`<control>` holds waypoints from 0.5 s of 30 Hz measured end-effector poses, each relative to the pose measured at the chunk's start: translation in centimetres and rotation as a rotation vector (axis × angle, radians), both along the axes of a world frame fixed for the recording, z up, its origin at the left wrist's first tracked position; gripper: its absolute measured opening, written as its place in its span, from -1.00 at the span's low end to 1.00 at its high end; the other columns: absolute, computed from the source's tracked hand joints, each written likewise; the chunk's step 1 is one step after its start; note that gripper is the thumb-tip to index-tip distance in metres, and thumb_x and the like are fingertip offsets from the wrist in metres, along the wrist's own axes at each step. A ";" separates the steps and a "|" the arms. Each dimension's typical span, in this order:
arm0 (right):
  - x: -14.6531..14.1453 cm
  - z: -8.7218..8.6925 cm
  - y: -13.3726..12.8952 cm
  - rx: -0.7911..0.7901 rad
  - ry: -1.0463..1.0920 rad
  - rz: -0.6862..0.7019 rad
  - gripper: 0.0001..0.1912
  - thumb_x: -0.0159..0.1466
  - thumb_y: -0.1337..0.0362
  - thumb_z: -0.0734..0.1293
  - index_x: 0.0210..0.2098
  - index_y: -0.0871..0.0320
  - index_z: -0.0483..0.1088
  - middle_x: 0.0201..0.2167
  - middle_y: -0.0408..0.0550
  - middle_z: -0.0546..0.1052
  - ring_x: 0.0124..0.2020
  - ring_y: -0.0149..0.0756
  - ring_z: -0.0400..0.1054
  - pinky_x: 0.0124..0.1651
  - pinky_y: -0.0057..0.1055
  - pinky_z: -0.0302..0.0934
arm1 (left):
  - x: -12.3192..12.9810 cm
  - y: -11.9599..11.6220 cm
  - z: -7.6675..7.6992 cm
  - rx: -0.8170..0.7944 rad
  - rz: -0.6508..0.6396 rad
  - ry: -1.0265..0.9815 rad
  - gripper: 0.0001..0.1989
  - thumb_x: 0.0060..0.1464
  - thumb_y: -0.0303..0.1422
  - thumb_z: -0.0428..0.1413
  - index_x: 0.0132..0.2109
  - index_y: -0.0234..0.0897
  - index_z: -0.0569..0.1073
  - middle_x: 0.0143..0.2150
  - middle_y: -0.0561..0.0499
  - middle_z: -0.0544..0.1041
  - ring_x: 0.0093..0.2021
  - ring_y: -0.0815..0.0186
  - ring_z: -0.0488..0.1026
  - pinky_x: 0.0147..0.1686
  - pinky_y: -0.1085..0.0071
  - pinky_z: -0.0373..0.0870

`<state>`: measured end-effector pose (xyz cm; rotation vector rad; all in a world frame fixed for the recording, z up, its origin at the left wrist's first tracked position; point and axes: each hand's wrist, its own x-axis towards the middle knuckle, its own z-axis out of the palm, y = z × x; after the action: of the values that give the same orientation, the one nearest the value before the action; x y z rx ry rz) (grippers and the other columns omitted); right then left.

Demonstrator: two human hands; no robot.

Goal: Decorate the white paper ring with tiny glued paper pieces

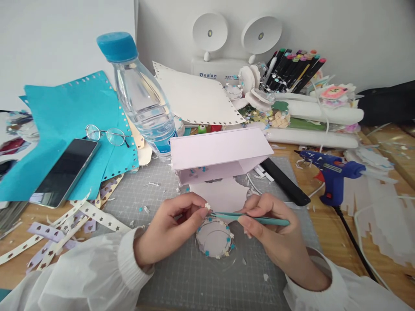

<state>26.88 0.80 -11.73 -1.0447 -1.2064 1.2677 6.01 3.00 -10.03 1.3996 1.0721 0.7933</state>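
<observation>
Between thumb and forefinger, my left hand pinches a small cream paper flower. Turquoise tweezers lie in the closed fingers of my right hand, their tips pointing left close to the flower; whether they touch it I cannot tell. Just below the tips, a round white paper disc rests on the grey cutting mat, its rim ringed with tiny blue and cream flowers. Behind my hands lies a piece of white paper, in front of a folded pale card box with an open front.
A water bottle stands back left. On blue paper lie a phone and glasses. Punched paper strips litter the left. At right are a blue glue gun with its cord and a black bar; markers stand behind.
</observation>
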 end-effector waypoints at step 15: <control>0.1 0.2 0.3 -0.063 0.141 -0.008 -0.86 0.20 0.37 0.38 -0.41 0.10 0.31 -0.51 -0.22 0.36 -0.61 -0.50 0.25 -0.62 -0.53 0.14 | -0.1 -0.1 0.2 0.031 -0.088 0.107 -0.79 0.15 -0.29 0.05 -0.34 -0.35 0.46 -0.54 0.03 0.37 -0.56 0.42 0.17 -0.60 0.52 0.12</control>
<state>26.93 1.12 -11.57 -0.9870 -1.0607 1.3574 5.96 2.90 -9.80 1.5186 1.0758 0.6799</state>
